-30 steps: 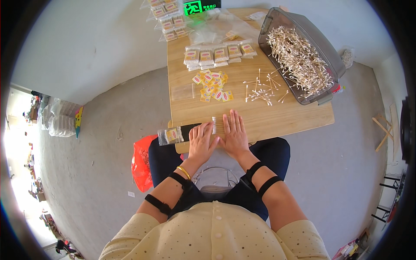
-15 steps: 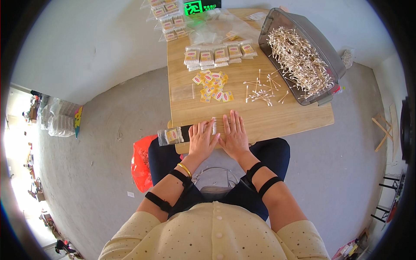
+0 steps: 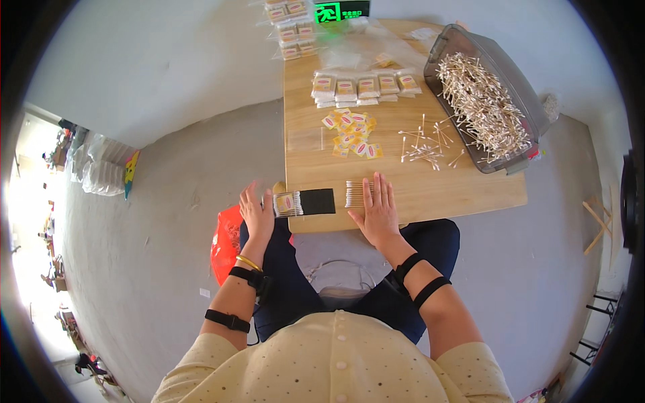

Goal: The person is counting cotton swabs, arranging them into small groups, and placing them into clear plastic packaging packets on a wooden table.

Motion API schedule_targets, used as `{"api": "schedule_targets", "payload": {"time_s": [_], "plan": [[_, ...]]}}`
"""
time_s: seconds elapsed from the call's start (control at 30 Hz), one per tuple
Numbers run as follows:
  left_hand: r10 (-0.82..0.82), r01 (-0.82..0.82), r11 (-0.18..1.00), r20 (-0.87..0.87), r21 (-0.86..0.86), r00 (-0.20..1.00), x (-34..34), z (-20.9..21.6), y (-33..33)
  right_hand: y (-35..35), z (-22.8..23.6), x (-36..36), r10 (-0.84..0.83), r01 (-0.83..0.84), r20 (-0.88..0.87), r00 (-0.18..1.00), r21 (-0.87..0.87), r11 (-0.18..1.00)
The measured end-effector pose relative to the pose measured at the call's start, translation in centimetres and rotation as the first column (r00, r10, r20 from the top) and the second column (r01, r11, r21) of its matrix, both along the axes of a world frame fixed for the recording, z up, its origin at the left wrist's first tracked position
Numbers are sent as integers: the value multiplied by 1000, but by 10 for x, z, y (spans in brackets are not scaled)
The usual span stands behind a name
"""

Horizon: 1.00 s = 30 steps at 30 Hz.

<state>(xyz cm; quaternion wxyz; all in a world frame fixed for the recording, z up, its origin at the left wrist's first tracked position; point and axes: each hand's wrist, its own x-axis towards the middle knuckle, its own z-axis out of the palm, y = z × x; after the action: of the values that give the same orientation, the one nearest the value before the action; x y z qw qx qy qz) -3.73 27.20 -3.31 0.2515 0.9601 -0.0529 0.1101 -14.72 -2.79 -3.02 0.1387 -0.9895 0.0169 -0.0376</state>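
Note:
My right hand lies flat with its fingers stretched out, resting over the right end of a neat row of cotton swabs. To the left, at the table's edge, is a small clear bag of cotton swabs with a yellow-and-white card in it. A flat black strip extends from the bag's right end toward the loose row. My left hand is at the bag's left end, thumb and fingers apart; whether it touches the bag is hard to see.
Beyond lie a pile of small yellow cards, scattered swabs and stacked filled bags. A grey bin full of swabs stands at the right. A red plastic bag hangs by my left leg.
My left hand has moved left off the black strip to the bag's far end, baring the strip. My right hand stays on the swab row. The whole view has shifted slightly.

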Motion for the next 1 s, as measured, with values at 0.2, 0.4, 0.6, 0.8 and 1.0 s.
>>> {"api": "schedule_targets", "payload": {"time_s": [0.2, 0.4, 0.6, 0.8, 1.0], "plan": [[77, -242, 920, -463, -308, 883, 9, -13, -7, 49, -13, 18, 98, -99, 44, 994, 21, 995], [245, -337, 888, -297, -313, 923, 8, -29, -23, 71, -7, 28, 143, -145, 65, 988, 21, 989], [159, -329, 814, -361, -480, 919, 11, -47, -32, 72, -3, 27, 145, -149, 72, 987, 49, 988], [-45, -558, 358, -611, -749, 790, 11, -70, -31, 75, 3, 28, 168, -169, 25, 985, 55, 984], [-117, -566, 216, -596, -796, 794, 9, -61, -35, 87, -5, 31, 168, -171, 68, 983, 48, 984]]}}
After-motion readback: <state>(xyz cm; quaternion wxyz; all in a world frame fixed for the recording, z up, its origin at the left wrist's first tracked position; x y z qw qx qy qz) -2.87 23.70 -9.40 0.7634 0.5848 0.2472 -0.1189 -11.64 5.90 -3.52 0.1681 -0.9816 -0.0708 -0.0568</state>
